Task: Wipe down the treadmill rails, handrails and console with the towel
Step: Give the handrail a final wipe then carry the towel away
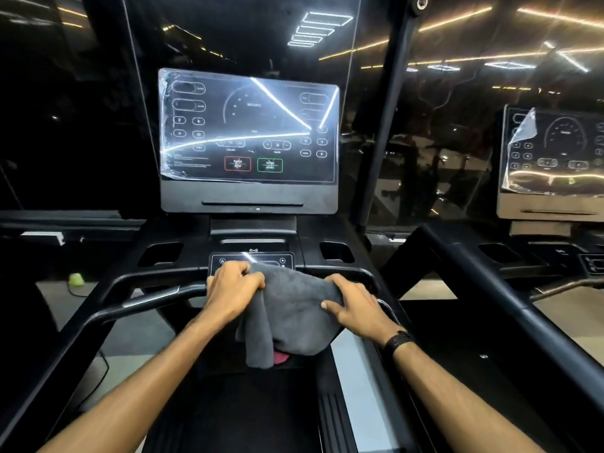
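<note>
A grey towel (292,308) hangs over the middle of the treadmill's front handlebar (153,297), just below the small control panel (251,258). My left hand (233,289) grips the towel's upper left edge, fingers curled into the cloth. My right hand (351,304) holds its right side, thumb pressed on the fabric. Above stands the console screen (248,125), still under plastic film. The left handrail (65,341) and right handrail (523,308) run back toward me. Something red (281,357) shows under the towel's lower edge.
A second treadmill with its own screen (555,155) stands at the right. Cup recesses (160,253) sit on either side of the panel. The belt (255,413) lies below, with a pale side rail (359,397) on its right. A green object (75,280) lies on the floor at left.
</note>
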Tool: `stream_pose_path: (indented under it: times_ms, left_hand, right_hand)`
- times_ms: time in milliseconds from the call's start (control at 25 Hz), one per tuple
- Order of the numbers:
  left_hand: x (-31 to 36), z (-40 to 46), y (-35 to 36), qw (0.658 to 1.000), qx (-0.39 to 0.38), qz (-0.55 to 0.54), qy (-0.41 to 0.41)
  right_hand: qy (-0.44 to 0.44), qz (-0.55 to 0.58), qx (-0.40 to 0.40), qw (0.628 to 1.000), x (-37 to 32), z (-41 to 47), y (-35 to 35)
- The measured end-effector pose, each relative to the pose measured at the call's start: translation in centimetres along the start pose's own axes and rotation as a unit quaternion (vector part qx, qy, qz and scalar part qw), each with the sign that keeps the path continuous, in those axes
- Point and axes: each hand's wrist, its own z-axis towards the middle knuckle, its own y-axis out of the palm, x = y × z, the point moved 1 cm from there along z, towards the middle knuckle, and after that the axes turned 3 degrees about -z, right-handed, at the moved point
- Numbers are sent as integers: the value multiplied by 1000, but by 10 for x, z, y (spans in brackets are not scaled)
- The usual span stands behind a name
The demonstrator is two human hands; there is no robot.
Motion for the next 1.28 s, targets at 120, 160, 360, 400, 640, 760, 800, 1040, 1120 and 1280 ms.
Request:
stream_pose_path:
  times_ms: [120,160,360,400,640,760,800,1040,1120,1280]
  left_hand:
    - [3,28,-20,1000,24,1,-1]
    - [3,36,-25,1000,30,0,1]
    - [-9,82,-53,998,57,1,-3]
    - [-12,92,-57,998,60,3,-4]
    - [-13,137,-57,999,17,-27,-10]
    - [-7,155,-47,999,-5,-42,8]
    - [-4,158,-43,999,-10,-51,16]
    - [13,168,-21,996,-20,-74,51]
    - [16,169,-15,995,-16,-82,51]
    - [15,171,-3,995,-14,-85,50]
  right_hand:
    - [-25,-2,33,999,-15,36,-15]
    - [-29,-10,42,999,-19,46,-18]
    - [-27,-48,60,997,-47,91,-22]
    - [-26,-63,55,996,-52,100,-24]
    - [7,-106,55,993,-63,137,-37]
    - [29,-68,67,995,-57,141,-44]
    - [32,-54,71,995,-54,141,-48]
    - [41,-77,74,993,-46,134,-70]
    - [54,-87,72,992,-44,129,-76]
    - [77,-115,76,987,-43,119,-84]
